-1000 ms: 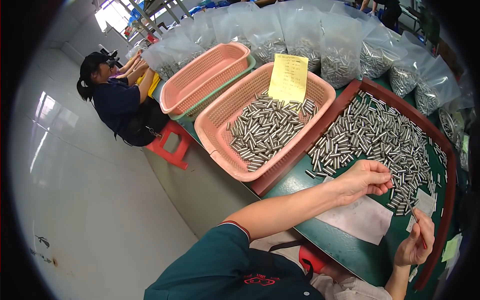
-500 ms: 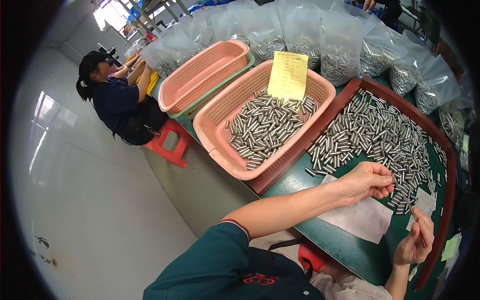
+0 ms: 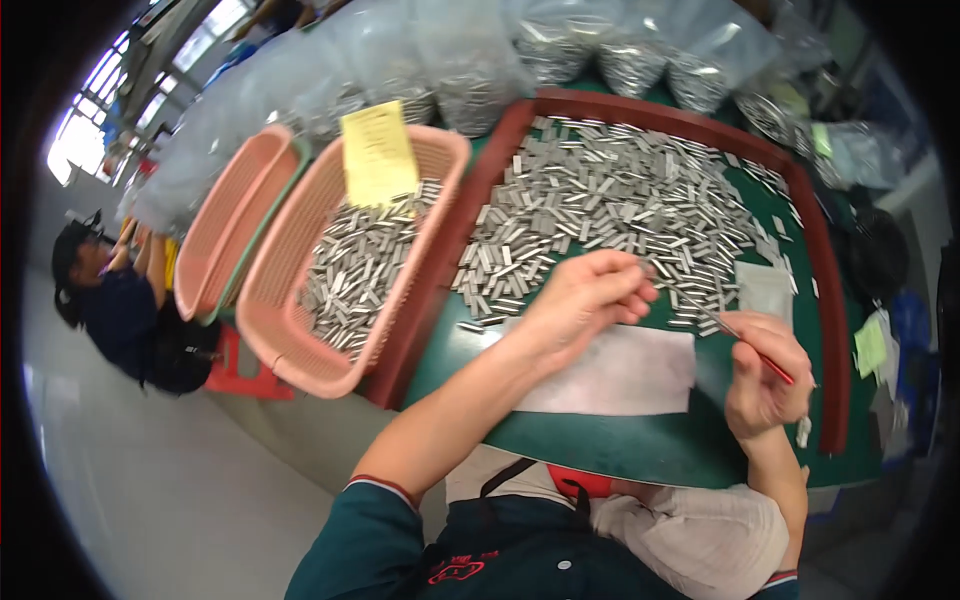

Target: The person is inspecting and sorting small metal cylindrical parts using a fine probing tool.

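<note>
Head view: left hand [image 3: 592, 302], fingertips drawn together, cannot tell whether anything is held; right hand [image 3: 765, 388] curled around red-handled tool [image 3: 777, 369]; metal pins [image 3: 600, 180] heaped on green tabletop [image 3: 540, 445].

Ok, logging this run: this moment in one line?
left hand: near silver cylindrical metal pins | right hand: holds slim red-handled metal tool
</note>
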`<state>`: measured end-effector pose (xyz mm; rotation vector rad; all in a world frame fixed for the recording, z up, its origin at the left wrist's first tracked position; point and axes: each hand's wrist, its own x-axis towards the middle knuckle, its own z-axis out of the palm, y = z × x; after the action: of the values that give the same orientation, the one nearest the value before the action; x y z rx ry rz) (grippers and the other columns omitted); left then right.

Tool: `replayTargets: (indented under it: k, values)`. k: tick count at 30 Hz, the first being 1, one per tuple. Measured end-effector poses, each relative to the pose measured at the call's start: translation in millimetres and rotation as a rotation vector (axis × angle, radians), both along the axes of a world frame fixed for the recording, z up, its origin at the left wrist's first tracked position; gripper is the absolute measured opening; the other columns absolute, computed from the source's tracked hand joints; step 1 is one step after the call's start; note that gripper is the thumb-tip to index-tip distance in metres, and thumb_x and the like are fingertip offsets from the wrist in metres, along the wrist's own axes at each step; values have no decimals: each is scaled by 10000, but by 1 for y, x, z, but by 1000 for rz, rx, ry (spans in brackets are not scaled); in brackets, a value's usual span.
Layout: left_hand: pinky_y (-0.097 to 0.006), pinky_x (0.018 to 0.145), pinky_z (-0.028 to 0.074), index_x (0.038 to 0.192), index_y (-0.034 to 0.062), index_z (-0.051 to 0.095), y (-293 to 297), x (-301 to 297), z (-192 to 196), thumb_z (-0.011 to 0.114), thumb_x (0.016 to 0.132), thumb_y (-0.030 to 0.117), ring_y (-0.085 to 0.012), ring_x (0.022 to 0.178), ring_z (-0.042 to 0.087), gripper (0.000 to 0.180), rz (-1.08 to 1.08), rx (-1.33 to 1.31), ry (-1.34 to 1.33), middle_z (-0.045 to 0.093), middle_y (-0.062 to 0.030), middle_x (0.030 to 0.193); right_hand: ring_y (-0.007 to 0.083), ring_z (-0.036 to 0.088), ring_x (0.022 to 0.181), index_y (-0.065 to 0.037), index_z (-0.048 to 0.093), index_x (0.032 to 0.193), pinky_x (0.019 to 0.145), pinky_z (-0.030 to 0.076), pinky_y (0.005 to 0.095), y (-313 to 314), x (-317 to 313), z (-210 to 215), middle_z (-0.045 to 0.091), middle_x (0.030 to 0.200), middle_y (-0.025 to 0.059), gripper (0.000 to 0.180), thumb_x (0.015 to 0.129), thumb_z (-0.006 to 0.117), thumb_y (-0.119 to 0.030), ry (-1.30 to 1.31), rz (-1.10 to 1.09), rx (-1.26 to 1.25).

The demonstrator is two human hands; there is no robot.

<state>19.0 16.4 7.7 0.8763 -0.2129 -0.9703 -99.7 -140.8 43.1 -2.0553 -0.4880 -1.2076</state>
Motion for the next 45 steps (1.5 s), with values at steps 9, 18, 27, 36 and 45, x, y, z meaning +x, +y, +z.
replayTargets:
  k: [9, 18, 27, 36, 45]
  values:
    - [-204, 619, 448, 961, -7, 561, -9, -2, 1, 559, 847, 132, -83, 670, 550, 180, -13, 37, -3, 597, -65, 823, 256, 608, 592, 59, 507, 895, 524, 497, 304, -10, -5, 0, 608, 720, 167, 148, 825, 565, -58, -36, -28, 3]
    - [-195, 612, 448, 937, -1, 561, -8, -3, 0, 555, 848, 111, -80, 666, 547, 144, -4, 74, -29, 592, -58, 811, 241, 608, 576, 30, 531, 857, 513, 491, 294, -7, -3, 0, 606, 680, 141, 129, 801, 595, -66, -36, -46, -31]
    - [-207, 650, 470, 930, 17, 555, -6, -2, -2, 572, 840, 122, -86, 691, 570, 139, -4, 68, -49, 614, -64, 826, 240, 609, 573, 28, 529, 865, 503, 492, 298, -7, -2, 0, 603, 672, 133, 131, 796, 599, -59, -56, -23, -42]
    - [-226, 581, 475, 908, -12, 543, -13, -7, -1, 563, 836, 76, -106, 628, 564, 116, 132, 103, -286, 614, -96, 763, 222, 606, 590, 15, 576, 789, 487, 487, 281, -7, -3, 5, 597, 692, 112, 174, 715, 678, -106, -38, -38, -242]
    - [-219, 634, 492, 904, -22, 514, -16, -5, -2, 558, 816, 22, -103, 691, 576, 107, 288, 160, -467, 589, -73, 784, 255, 629, 688, 14, 550, 876, 539, 517, 304, -9, -14, 16, 615, 767, 138, 210, 789, 618, -165, -26, 42, -261]
